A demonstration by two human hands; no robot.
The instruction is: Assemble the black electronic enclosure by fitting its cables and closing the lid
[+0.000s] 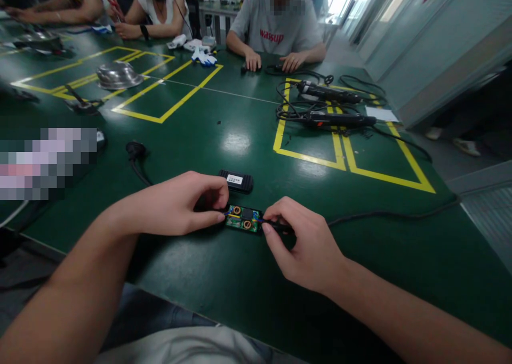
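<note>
A small green circuit board (242, 218) with copper coils lies in a black case on the table, between my two hands. My left hand (188, 204) pinches at the board's left end, where blue and yellow wires show; what is between thumb and finger is mostly hidden. At the right end, my right hand (300, 241) is closed on a black power cord (282, 227), whose thin wires run into the board. Just behind the board rests a ribbed black cover (237, 181) with a white label.
Two black electric screwdrivers (340, 120) with tangled cords lie at the back right inside yellow tape. A plug (136, 151) sits left of my hands. Farther off are a metal bowl (118, 75) and white-and-blue gloves (204, 58). Across the table sits a person (276, 23).
</note>
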